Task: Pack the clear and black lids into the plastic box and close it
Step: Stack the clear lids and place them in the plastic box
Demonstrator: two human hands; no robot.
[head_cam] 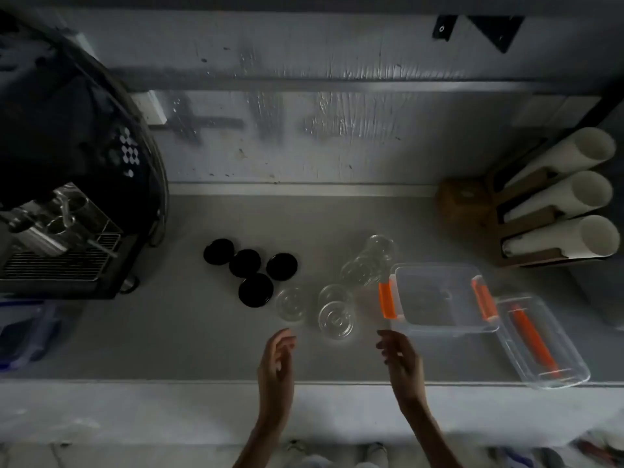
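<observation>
My left grip and right grip are open and empty. The round clear plastic lids lie just ahead, between them, nearer the surface's front edge.

This looks like the work area of a café or drinks stall. A large black espresso machine with a metal drip grate and steel spout stands at the left end of the grey counter. At the right end, near the back edge, a brown cardboard holder carries three lying stacks of white paper cups. Round black plastic cup lids and clear domed plastic cup lids lie loose in the middle of the counter. A scuffed grey wall backs the counter.
</observation>
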